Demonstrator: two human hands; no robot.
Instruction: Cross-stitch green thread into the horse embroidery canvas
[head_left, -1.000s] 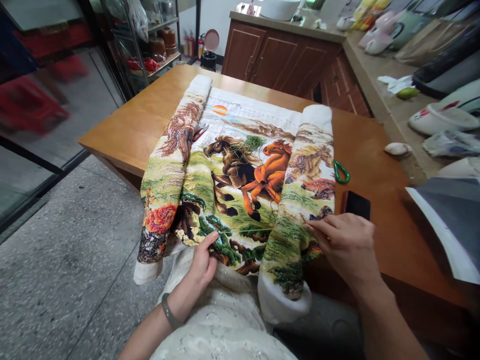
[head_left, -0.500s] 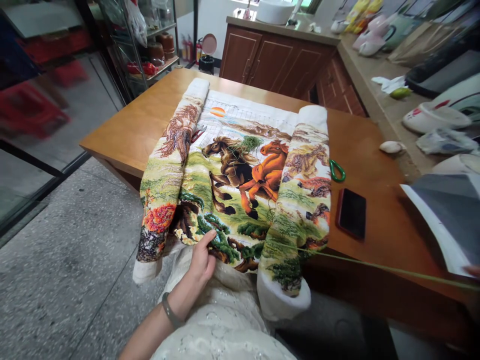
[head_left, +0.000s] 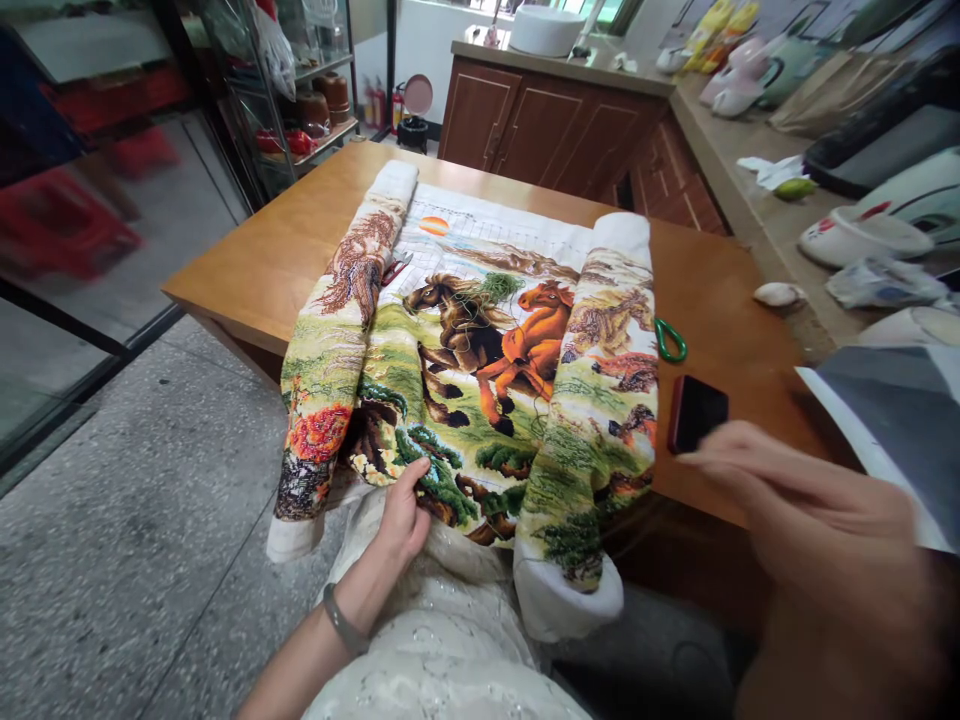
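A cross-stitch cloth [head_left: 465, 380] with running horses lies partly on the table and hangs over its front edge onto my lap, both sides rolled up. My left hand [head_left: 405, 515] grips its near edge, thumb on top and fingers underneath. To the right, my right hand [head_left: 810, 510] is raised and blurred, fingertips pinched together; what they hold is too small to make out. A tangle of green thread [head_left: 501, 288] rests on the stitched horses. Small red-handled snips [head_left: 396, 268] lie by the left roll.
The wooden table [head_left: 255, 240] carries a dark phone [head_left: 697, 410] and a green-handled tool [head_left: 670, 341] right of the cloth. Grey-and-white sheets [head_left: 892, 420] lie at the right. A counter [head_left: 739, 150] with bowls, bags and kitchenware runs along that side. A metal shelf stands at back left.
My right hand has come into view from the right edge and moved inward near the phone. The taut green thread seen before is now slack and faint. My left hand keeps its hold.
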